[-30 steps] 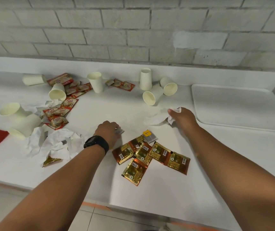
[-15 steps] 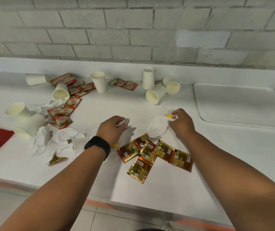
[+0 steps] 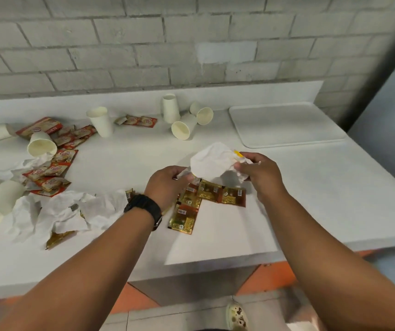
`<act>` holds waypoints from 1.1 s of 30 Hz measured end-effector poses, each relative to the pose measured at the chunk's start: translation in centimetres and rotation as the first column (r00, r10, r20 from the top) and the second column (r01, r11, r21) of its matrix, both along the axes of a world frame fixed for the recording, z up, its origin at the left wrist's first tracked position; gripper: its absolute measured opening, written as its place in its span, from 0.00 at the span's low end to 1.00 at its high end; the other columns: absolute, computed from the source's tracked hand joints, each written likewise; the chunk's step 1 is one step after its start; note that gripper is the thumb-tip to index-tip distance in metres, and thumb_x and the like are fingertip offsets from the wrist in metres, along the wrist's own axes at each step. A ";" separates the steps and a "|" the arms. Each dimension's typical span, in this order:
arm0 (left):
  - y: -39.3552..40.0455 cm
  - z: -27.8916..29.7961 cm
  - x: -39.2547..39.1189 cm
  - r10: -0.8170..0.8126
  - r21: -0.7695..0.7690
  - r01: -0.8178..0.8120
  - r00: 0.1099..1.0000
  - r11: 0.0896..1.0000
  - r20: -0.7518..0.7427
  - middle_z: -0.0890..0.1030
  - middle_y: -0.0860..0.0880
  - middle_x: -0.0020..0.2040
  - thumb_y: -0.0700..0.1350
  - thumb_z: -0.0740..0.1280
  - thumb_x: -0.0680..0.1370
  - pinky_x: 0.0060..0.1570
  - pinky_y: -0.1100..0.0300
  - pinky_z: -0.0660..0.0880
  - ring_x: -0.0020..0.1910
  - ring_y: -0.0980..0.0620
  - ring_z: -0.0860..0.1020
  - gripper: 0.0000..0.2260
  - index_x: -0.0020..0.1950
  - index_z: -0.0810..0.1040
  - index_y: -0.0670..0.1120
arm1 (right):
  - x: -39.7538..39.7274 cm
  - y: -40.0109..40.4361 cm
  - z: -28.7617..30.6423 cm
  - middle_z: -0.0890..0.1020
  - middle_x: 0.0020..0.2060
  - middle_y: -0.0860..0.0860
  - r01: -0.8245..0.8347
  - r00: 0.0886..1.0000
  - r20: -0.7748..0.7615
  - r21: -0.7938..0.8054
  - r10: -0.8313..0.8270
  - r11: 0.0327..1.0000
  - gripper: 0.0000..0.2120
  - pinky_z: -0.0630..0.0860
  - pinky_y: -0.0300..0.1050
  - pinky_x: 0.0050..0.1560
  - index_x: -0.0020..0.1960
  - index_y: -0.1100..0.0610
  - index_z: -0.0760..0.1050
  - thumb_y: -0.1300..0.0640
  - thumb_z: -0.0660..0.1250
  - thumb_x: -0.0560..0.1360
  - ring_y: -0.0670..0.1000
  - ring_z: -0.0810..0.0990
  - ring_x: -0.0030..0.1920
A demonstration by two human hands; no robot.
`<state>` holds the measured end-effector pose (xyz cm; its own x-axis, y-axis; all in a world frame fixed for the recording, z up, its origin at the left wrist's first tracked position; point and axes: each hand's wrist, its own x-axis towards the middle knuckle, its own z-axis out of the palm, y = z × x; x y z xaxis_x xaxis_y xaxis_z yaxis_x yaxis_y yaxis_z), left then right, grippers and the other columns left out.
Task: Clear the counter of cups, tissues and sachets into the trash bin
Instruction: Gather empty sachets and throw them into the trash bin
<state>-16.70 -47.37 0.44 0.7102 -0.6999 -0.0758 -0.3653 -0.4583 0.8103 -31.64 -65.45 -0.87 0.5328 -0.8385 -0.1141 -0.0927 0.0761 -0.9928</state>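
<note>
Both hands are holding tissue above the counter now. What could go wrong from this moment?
The right hand holds a loose tissue with a small yellow piece at its edge; that piece may slip out. The hanging tissue could drag the gold sachets below it off the counter edge. No trash bin is in view.

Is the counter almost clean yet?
Not nearly. Nothing looks binned, and no bin is in view. The left hand and right hand hold a tissue. Cups, red sachets, gold sachets and more tissues still litter the counter.
</note>
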 end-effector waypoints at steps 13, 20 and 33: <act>-5.5 -2.4 -12.9 -0.432 -0.002 0.432 0.902 0.902 -0.001 0.80 0.53 0.41 0.49 0.66 0.77 0.36 0.67 0.69 0.39 0.57 0.76 0.06 0.48 0.81 0.50 | -17.8 2.9 -4.3 0.85 0.43 0.54 0.357 0.933 0.032 0.069 -0.359 0.932 0.15 0.77 0.49 0.43 0.52 0.53 0.83 0.55 0.71 0.66 0.54 0.82 0.42; -10.6 -3.2 -24.5 -0.626 0.027 0.626 0.779 0.779 -0.007 0.80 0.58 0.45 0.50 0.66 0.77 0.38 0.72 0.67 0.45 0.58 0.76 0.07 0.52 0.81 0.51 | -31.9 3.3 -9.0 0.81 0.37 0.53 0.530 0.828 -0.022 0.356 -0.560 0.770 0.12 0.76 0.43 0.35 0.49 0.54 0.79 0.59 0.75 0.67 0.50 0.79 0.34; -17.8 -16.0 -45.0 -0.707 0.464 0.719 0.665 0.518 -0.240 0.76 0.50 0.34 0.51 0.63 0.77 0.34 0.61 0.65 0.38 0.48 0.74 0.12 0.37 0.77 0.47 | -53.7 0.0 -21.0 0.77 0.42 0.55 0.703 0.573 -0.715 0.178 -0.400 0.688 0.14 0.77 0.48 0.43 0.50 0.58 0.77 0.60 0.72 0.66 0.57 0.77 0.41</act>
